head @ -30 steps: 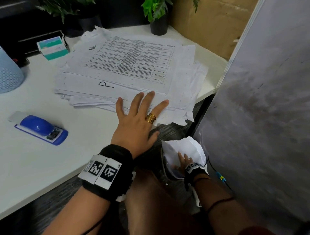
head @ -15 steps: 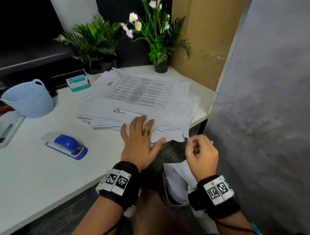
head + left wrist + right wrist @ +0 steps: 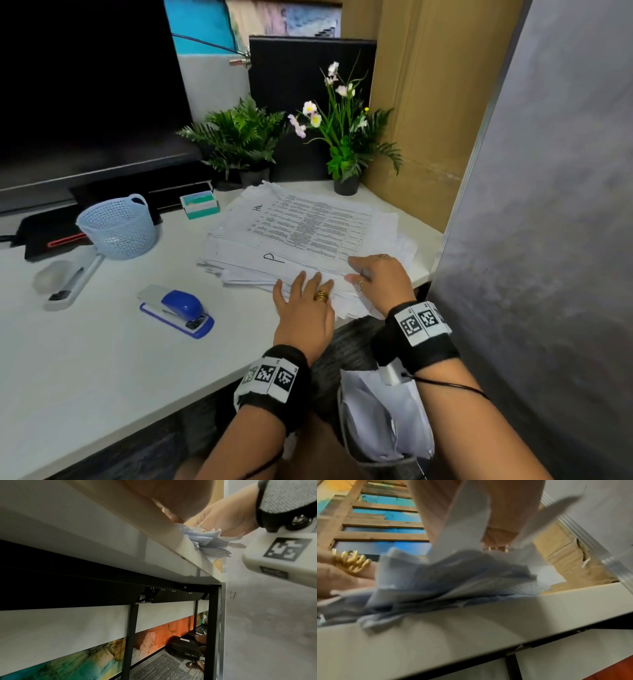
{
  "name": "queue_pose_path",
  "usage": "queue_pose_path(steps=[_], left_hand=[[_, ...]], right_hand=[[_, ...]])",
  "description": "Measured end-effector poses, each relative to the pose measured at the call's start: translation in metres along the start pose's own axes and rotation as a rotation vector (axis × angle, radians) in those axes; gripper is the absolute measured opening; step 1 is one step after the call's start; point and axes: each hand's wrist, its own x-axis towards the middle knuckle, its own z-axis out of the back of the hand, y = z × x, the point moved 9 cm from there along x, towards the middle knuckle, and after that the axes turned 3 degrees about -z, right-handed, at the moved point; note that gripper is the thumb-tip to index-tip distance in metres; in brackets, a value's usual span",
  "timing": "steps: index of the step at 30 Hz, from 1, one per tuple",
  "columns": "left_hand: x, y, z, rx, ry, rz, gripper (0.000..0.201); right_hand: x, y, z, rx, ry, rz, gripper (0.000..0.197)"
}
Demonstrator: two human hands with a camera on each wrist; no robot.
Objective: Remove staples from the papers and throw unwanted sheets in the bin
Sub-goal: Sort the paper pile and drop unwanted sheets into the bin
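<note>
My right wrist view is smeared with blur, so all I can make out there is sheets lifted between my right hand's (image 3: 378,279) fingers, while the left wrist camera mostly looks under the desk (image 3: 102,359). The stack of papers (image 3: 308,233) lies at the desk's near right corner, its ragged corner overhanging the edge; my left hand (image 3: 303,308) presses flat on it with straight fingers. The bin (image 3: 383,421), stuffed with white sheets, sits below between my knee and the grey partition (image 3: 548,240), with broad bare desktop left of the blue stapler (image 3: 178,310).
</note>
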Motion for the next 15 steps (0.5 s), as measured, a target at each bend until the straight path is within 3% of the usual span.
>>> queue_pose_path(steps=[4,8,10,12,15], left_hand=[[0.0,0.0,0.0,-0.007,0.015,0.006,0.083],[0.001,0.002,0.003,-0.077,0.006,0.037,0.084],[0.0,0.002,0.003,-0.101,0.011,0.041,0.085],[-0.001,0.002,0.003,-0.097,0.022,0.035,0.086],[-0.002,0.0,0.003,-0.08,0.035,0.025,0.086]], right_hand=[[0.0,0.005,0.005,-0.057,-0.081,0.043,0.026],[-0.011,0.013,0.028,-0.027,-0.315,0.092,0.02],[-0.016,0.016,0.036,-0.021,-0.355,0.055,0.02],[-0.013,0.012,0.027,-0.019,-0.244,0.021,0.025],[-0.009,0.0,-0.003,0.001,0.054,-0.032,0.052]])
